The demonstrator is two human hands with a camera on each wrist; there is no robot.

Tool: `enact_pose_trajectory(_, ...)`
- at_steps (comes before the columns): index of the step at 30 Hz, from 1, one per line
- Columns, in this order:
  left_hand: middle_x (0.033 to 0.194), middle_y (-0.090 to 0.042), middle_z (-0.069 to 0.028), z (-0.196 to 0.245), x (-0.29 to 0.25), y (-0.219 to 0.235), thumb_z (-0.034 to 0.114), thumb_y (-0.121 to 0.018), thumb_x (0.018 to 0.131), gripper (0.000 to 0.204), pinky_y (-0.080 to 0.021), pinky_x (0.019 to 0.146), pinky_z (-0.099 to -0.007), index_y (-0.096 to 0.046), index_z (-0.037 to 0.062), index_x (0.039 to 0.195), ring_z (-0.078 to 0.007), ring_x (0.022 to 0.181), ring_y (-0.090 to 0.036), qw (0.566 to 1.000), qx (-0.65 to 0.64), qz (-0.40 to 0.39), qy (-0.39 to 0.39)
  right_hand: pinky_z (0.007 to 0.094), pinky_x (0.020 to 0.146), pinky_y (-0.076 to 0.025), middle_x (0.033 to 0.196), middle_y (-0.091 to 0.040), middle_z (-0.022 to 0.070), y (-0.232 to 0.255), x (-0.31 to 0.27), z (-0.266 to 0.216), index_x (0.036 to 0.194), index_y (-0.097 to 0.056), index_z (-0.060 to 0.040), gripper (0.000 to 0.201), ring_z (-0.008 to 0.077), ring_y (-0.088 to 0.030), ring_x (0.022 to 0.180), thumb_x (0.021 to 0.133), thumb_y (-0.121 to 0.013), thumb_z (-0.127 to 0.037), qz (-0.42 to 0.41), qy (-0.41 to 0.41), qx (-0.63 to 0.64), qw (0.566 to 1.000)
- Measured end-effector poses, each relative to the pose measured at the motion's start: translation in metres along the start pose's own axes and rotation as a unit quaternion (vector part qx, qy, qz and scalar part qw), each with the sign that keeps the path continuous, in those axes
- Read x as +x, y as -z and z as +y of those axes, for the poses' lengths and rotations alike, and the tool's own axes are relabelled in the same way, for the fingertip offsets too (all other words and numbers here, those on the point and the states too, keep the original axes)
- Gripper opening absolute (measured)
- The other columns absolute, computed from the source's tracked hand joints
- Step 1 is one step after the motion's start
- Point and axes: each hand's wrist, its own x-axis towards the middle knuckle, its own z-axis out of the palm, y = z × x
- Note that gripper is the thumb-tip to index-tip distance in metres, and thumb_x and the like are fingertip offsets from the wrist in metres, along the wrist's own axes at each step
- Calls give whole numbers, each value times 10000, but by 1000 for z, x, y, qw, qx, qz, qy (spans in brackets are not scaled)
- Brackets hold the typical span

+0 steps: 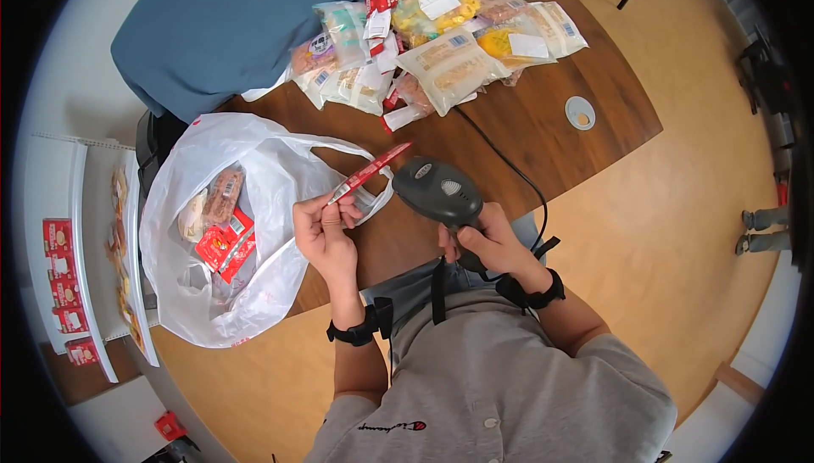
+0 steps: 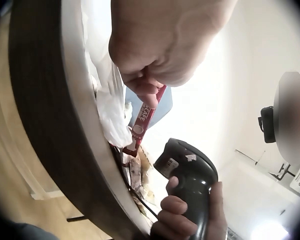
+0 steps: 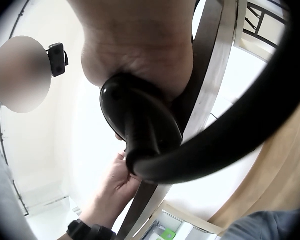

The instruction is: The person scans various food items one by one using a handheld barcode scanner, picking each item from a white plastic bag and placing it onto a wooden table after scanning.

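A slim red coffee stick packet (image 1: 373, 172) is pinched at its lower end between the thumb and fingers of my left hand (image 1: 325, 238). Lettering shows on the packet's face in the left wrist view. My right hand (image 1: 496, 248) grips the handle of a black barcode scanner (image 1: 441, 193), whose head points toward the packet, a short way apart from it. Left of my left hand, a white plastic bag (image 1: 284, 153) stands wide open. Inside lie a red packet (image 1: 227, 242) and a wrapped sausage-like pack (image 1: 223, 196). In the right wrist view the scanner's base and cord hide most of my right fingers.
Several bagged foods (image 1: 454, 64) and red packets are heaped at the table's far side. The scanner's cable (image 1: 517, 169) crosses the brown table (image 1: 593, 153). A blue cloth (image 1: 212, 30) lies behind the bag. Shelves with red boxes (image 1: 64, 264) stand at left.
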Motion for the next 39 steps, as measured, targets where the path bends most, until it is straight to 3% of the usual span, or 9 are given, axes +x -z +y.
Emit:
enact_pose_trajectory(8,888,-661,-185,-6,0,19,-2,-510,992,41,-477,581,-252,-514,-17,954,-180,684,-636,997,-4,-10,-77,256,573,-508,782,-642,41,1,2,0,992,-568,-3,338,130,-666,624,993,-568,-340,-8,-2,2,1000)
enact_pose_trajectory(17,876,-634,-202,-4,-2,17,33,-535,991,86,-477,582,-266,-480,2,933,-195,688,-624,993,0,-73,-95,259,578,-509,769,-642,39,0,1,0,971,-573,-6,347,132,-670,622,992,-569,-352,3,-5,0,1000)
enact_pose_trajectory(24,898,-652,-214,-3,0,25,28,-521,993,58,-498,593,-279,-507,-9,950,-206,690,-641,993,-14,-54,-108,262,574,-517,782,-647,46,0,1,3,993,-571,-7,329,137,-670,626,990,-574,-336,1,3,11,1000)
enact_pose_trajectory(31,898,-656,-170,33,16,152,-47,-529,944,70,-514,654,-289,-555,-4,993,-181,695,-604,961,143,155,-179,258,570,-513,792,-642,49,0,1,1,997,-565,-1,309,129,-661,625,990,-574,-310,10,-2,18,1000)
enact_pose_trajectory(33,956,-660,-160,36,17,193,-65,-514,941,113,-524,732,-303,-590,-21,1012,-194,777,-624,972,103,123,-172,255,569,-508,792,-639,47,-1,1,1,995,-559,2,315,125,-655,625,987,-579,-312,4,0,27,1000)
enact_pose_trajectory(35,1037,-664,-144,39,24,209,-78,-511,929,166,-511,820,-306,-614,-38,1054,-207,914,-634,894,409,165,-80,253,569,-505,790,-638,46,-1,2,-1,994,-556,2,316,123,-653,624,986,-581,-313,2,-2,26,1000)
enact_pose_trajectory(36,1116,-660,-132,40,29,213,-94,-517,905,221,-495,873,-307,-624,-42,1091,-220,1030,-628,863,485,129,-57,251,568,-502,787,-637,45,0,3,-2,992,-554,2,318,122,-651,623,984,-583,-314,-7,-4,25,1000)
enact_pose_trajectory(37,1116,-660,-132,38,31,213,-94,-517,905,221,-495,873,-307,-624,-42,1091,-220,1030,-628,864,484,129,-58,251,568,-502,787,-637,45,1,3,-3,992,-554,2,318,122,-651,623,984,-583,-314,-7,-3,23,1000)
enact_pose_trajectory(39,1131,-662,-144,40,40,198,-115,-514,880,240,-500,873,-314,-628,-41,1078,-236,1052,-634,810,506,238,-176,247,567,-500,782,-636,44,1,3,-4,986,-554,1,332,121,-653,626,983,-585,-329,-12,-8,10,1000)
